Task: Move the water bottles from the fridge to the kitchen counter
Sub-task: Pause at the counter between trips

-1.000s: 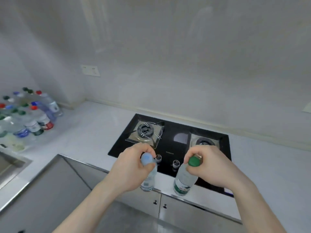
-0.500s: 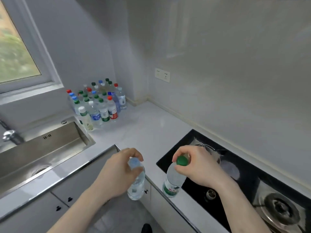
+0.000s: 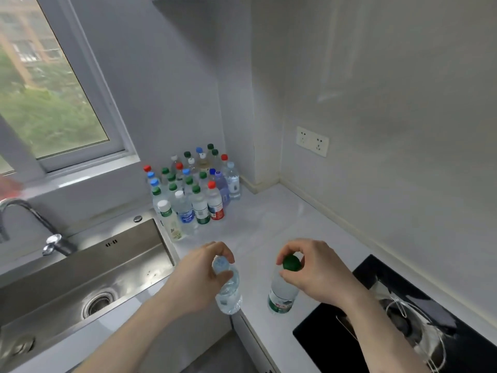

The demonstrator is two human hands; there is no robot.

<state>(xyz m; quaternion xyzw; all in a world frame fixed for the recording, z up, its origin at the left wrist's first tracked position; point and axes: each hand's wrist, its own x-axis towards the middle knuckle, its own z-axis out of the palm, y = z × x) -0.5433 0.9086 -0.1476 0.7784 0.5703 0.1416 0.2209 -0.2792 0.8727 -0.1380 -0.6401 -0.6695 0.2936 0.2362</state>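
Observation:
My left hand [image 3: 200,278] grips the neck of a clear water bottle with a pale blue cap [image 3: 228,292], which hangs above the counter's front corner. My right hand [image 3: 317,270] pinches the top of a second bottle with a green cap and green label [image 3: 281,294], held just over the white counter [image 3: 271,227]. Both bottles hang upright, side by side. A cluster of several water bottles [image 3: 192,189] with red, blue, green and white caps stands in the counter's back corner under the window.
A steel sink [image 3: 80,281] with a tap [image 3: 35,224] lies to the left. A black gas hob [image 3: 398,316] fills the counter at lower right. A wall socket [image 3: 312,140] sits above the counter. Bare counter lies between the bottle cluster and my hands.
The view has swung left from the hob toward the sink corner. Both hands, each holding its bottle, have come closer to the bottle cluster.

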